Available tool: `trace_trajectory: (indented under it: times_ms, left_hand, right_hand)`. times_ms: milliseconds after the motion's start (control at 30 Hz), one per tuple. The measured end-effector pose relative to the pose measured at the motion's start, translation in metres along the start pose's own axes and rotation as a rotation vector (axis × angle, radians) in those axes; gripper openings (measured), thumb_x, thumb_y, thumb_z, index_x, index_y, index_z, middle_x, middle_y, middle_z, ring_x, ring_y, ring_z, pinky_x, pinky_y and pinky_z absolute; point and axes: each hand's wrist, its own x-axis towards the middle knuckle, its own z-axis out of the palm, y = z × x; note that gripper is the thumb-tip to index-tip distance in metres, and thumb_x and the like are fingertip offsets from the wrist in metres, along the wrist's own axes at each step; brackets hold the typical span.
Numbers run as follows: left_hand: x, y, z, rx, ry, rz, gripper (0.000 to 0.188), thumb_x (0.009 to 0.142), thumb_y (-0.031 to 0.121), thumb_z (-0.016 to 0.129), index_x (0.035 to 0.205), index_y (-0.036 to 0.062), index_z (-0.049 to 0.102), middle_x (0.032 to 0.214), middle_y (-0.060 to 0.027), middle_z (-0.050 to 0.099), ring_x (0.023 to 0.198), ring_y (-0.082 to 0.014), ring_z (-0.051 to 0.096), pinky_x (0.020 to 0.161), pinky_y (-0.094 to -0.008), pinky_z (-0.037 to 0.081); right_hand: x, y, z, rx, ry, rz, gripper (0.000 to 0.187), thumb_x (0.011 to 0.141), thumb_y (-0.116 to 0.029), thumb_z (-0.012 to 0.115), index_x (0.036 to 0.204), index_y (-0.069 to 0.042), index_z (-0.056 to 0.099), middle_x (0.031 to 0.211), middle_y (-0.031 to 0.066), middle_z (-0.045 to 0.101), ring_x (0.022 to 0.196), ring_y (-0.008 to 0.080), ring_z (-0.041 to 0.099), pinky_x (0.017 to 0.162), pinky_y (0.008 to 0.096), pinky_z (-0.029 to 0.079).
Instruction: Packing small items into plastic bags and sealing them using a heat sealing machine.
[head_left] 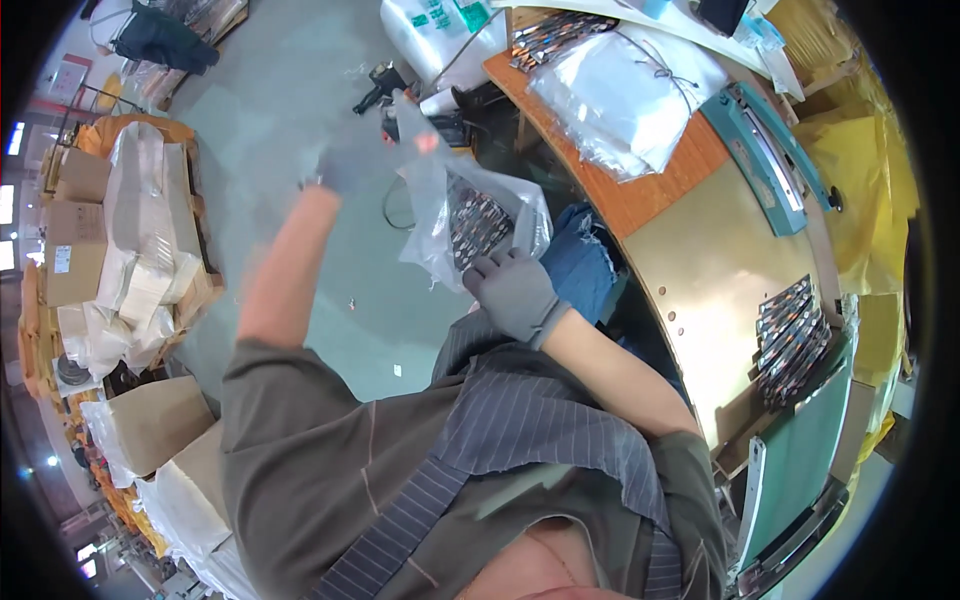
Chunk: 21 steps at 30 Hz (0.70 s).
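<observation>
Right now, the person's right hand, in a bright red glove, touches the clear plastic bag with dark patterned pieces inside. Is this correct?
Not quite: the glove is grey, not bright red, as the head view shows. The person's right hand does touch the clear plastic bag with dark patterned pieces inside.

left hand [355, 168]: blurred, arm [292, 265] outstretched | right hand [515, 297]: fingers [484, 268] bent

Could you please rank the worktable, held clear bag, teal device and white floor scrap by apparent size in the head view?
1. Worktable
2. Held clear bag
3. Teal device
4. White floor scrap
</observation>
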Motion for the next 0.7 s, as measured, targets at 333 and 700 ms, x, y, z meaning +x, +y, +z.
trace_trajectory:
  times_ms: [333,700]
  left_hand:
    - [-0.066,-0.016,0.010,-0.901,0.259,-0.229,0.046,0.086,0.029,0.062,0.122,0.0013,0.054,0.117,-0.0060,0.058,0.106,-0.0161,0.053,0.084,-0.0291,0.043]
    - [-0.005,0.333,0.040,-0.779,-0.310,0.653,0.038,0.085,0.019,0.062,0.118,0.0015,0.052,0.101,-0.0071,0.059,0.096,-0.0148,0.057,0.083,-0.0304,0.046]
  right_hand:
    - [-0.064,0.076,-0.065,0.115,0.654,0.114,0.059,0.072,-0.027,0.068,0.122,-0.005,0.047,0.119,0.0188,0.049,0.109,0.0359,0.049,0.095,0.0457,0.039]
    - [-0.498,0.262,-0.096,0.033,0.697,2.163,0.118,0.065,-0.064,0.067,0.146,-0.005,0.005,0.142,0.0257,0.031,0.129,0.0371,0.037,0.104,0.0407,0.035]
